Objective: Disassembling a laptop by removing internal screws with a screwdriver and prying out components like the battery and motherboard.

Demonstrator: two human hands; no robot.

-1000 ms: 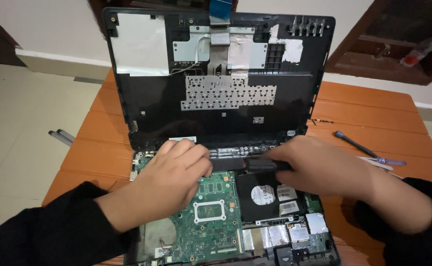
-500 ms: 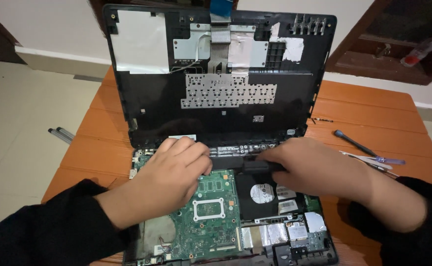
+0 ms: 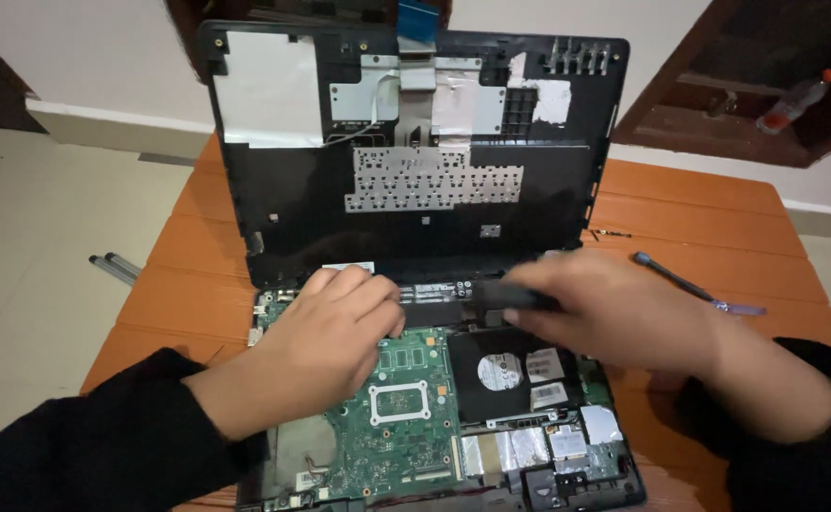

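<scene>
An opened laptop lies on an orange wooden table. Its black top cover stands upright at the back, showing the metal underside of the keyboard. My left hand rests with curled fingers on the upper left of the green motherboard, near the hinge. My right hand is blurred and grips a dark cylindrical tool handle, whose end points left over the strip between the hinges. Below that hand sits the black hard drive with white labels.
A thin tool with a blue tip lies on the table to the right of the laptop, and a small screw bit beside the cover. Two grey rods lie on the tiled floor at left. A bottle stands on a dark shelf at upper right.
My right hand has shifted the dark tool handle slightly along the hinge strip and is blurred. My left hand stays on the motherboard.
</scene>
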